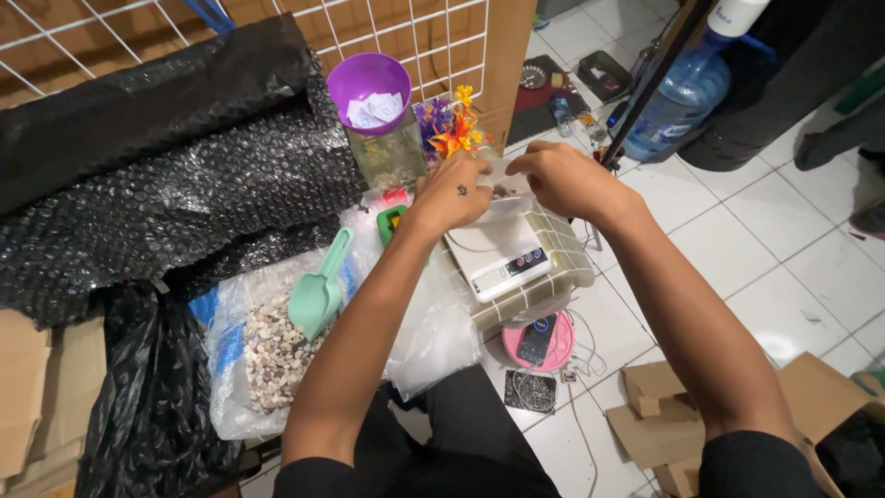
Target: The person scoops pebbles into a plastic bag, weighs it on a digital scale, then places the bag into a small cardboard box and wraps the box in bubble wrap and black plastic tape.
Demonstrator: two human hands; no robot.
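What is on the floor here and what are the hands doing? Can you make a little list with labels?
left hand: pinching the edge of a small clear bag above the scale
right hand: pinching the other edge of the same bag
scale: white, sitting on a pale checked box
scoop: green, lying in an open big plastic bag of small shells
cup: purple, with white paper slips inside
bubble wrap: black roll on the left
water bottle: blue, on the white tiled floor
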